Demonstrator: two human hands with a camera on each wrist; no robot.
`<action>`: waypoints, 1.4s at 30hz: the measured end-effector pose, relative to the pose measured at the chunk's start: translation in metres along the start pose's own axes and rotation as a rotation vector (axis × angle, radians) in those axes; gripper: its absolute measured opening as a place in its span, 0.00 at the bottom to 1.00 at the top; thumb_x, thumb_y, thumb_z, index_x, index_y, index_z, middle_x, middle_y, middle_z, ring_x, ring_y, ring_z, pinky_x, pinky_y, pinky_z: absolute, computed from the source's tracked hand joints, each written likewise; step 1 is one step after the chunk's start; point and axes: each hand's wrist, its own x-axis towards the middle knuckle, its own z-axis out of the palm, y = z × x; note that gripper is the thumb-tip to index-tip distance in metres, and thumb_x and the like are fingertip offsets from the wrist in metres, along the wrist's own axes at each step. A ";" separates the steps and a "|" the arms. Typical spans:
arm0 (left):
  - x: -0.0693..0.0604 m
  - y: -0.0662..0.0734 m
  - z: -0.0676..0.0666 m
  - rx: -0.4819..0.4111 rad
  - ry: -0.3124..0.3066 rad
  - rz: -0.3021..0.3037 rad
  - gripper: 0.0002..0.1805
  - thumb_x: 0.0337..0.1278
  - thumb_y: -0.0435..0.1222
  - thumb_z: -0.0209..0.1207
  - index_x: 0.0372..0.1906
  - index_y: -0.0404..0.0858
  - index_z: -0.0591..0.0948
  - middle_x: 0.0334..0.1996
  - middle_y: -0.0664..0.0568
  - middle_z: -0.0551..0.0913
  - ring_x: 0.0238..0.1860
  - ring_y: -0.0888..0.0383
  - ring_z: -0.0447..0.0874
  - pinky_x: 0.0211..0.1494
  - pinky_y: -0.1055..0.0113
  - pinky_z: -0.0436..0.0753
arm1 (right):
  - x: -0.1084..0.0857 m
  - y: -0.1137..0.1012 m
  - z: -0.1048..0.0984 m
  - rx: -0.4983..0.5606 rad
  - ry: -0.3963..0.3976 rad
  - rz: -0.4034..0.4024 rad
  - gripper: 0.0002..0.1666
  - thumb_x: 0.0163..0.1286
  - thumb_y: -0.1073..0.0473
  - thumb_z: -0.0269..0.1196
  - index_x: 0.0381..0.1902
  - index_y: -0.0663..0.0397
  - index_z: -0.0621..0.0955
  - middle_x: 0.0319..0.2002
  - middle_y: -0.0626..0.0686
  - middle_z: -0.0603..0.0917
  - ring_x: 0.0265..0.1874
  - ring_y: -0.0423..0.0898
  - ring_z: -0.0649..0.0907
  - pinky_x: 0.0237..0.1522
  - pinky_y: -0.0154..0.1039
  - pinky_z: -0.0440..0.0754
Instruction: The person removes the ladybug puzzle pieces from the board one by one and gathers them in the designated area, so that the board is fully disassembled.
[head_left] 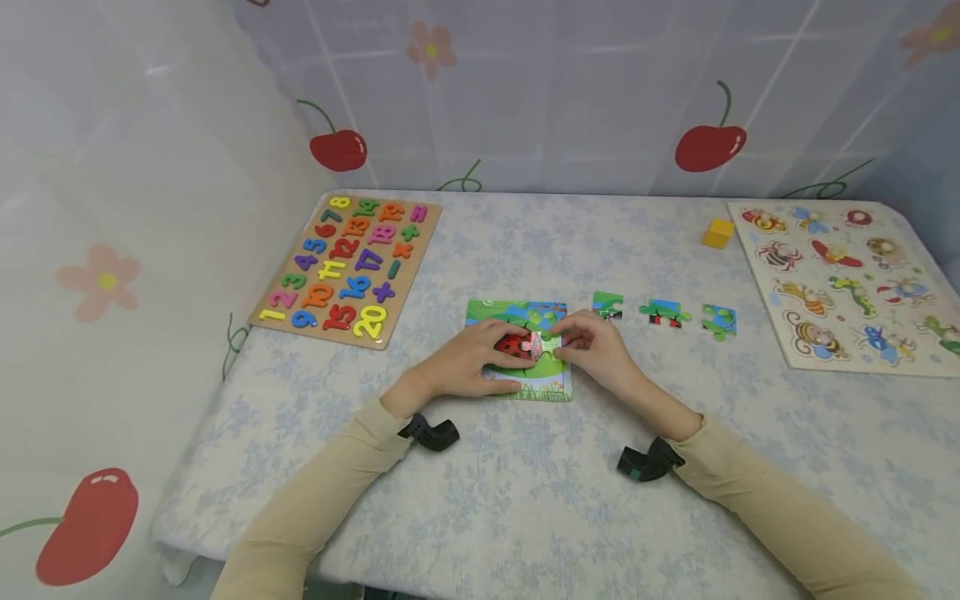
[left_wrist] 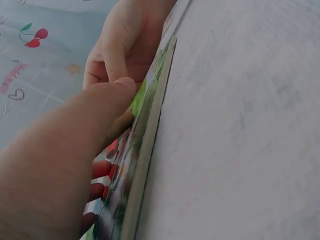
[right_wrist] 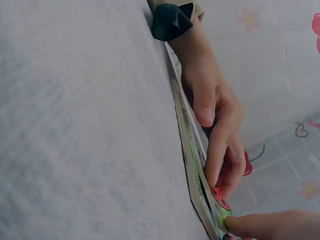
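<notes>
A jigsaw board [head_left: 525, 394] with a ladybug picture [head_left: 512, 346] lies on the table below both hands. My left hand [head_left: 468, 360] rests over its left part, fingers spread and their tips on the picture. At the right of the picture, my right hand [head_left: 597, 346] pinches a light green puzzle piece [head_left: 551, 344] between thumb and fingers. In the right wrist view the green piece [right_wrist: 224, 214] sits at a slight tilt above the board's edge [right_wrist: 187, 160]. The left wrist view shows the board edge-on [left_wrist: 145, 165] beside the left fingers [left_wrist: 101, 169].
Loose puzzle pieces [head_left: 664, 313] lie in a row behind and right of the right hand. A wooden number board [head_left: 390, 329] is at the back left. An insect peg board [head_left: 810, 275] lies at the right, with a yellow block [head_left: 718, 234] beside it.
</notes>
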 end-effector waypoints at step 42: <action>-0.001 -0.011 0.003 -0.037 0.399 -0.301 0.10 0.60 0.38 0.61 0.45 0.44 0.85 0.43 0.51 0.86 0.49 0.53 0.80 0.63 0.51 0.71 | -0.109 0.015 -0.146 -0.089 0.436 0.399 0.07 0.67 0.60 0.61 0.43 0.49 0.82 0.30 0.22 0.80 0.31 0.21 0.78 0.31 0.18 0.75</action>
